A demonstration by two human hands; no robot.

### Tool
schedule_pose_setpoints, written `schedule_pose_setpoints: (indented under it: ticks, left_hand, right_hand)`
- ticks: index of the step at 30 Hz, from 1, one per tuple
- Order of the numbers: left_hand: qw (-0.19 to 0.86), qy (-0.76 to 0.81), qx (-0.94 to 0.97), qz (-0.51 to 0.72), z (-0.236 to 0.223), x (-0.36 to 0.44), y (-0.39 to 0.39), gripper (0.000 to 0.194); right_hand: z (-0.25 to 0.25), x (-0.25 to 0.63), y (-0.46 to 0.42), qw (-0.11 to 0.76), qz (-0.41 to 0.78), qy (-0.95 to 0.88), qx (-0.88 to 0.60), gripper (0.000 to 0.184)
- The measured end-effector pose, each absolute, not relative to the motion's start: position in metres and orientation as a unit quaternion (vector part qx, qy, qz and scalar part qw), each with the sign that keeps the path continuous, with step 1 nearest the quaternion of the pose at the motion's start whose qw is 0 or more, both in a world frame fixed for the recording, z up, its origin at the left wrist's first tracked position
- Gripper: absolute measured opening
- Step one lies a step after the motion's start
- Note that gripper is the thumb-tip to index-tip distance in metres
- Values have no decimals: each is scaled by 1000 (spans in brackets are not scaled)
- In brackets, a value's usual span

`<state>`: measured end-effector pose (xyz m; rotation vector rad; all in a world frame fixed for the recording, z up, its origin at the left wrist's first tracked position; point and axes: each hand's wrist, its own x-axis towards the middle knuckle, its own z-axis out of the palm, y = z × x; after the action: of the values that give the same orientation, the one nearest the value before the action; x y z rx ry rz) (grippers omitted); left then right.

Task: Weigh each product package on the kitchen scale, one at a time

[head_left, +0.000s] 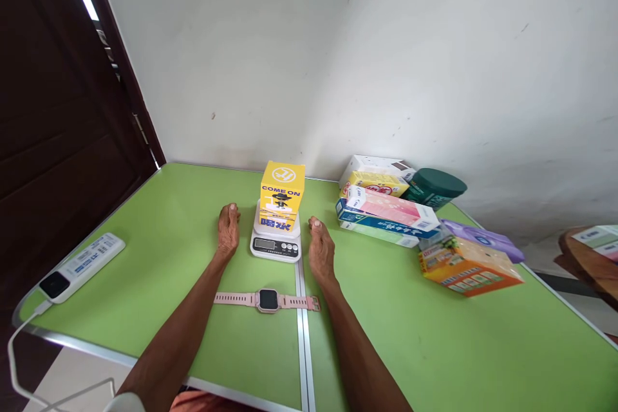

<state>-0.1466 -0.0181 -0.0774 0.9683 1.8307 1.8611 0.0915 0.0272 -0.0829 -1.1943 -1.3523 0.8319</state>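
Observation:
A yellow box (283, 183) with "COME ON" printed on it stands upright on a white digital kitchen scale (276, 253). To the left of the scale, my left hand (228, 230) rests on its edge on the table, palm turned inward and fingers loosely bent. My right hand (322, 250) rests the same way to the right, apart from the scale. Neither hand holds anything. Between my forearms, a pink smartwatch (268, 300) lies flat with its strap stretched out. The scale's display shows no number that I can read.
On the green table (376, 309), a pile at the back right includes a pink-and-white box (393, 207), a dark green tub (434, 187), an orange pack (470, 267) and a purple pack (483, 238). A white power bank (87, 264) with a cable lies at the left.

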Motion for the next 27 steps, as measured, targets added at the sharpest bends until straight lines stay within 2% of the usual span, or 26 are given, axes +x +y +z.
schedule_pose_setpoints:
  ticks: [5,16,23,27]
  left_hand:
    - [180,652,339,654,-77,-147,-17,71]
    - [168,651,361,646,-80,-151,-18,74]
    - [171,642,360,655,-73,-144,-22,88]
    - [160,572,445,670,-51,-126,-29,92]
  right_hand:
    - [-80,92,26,539,334,-585,-506,84]
    - [-79,93,25,535,319,-602,-500,80]
    - [-80,93,25,558,282,-607,-491,82]
    - [-65,77,15,588,255,-626,-444,82]
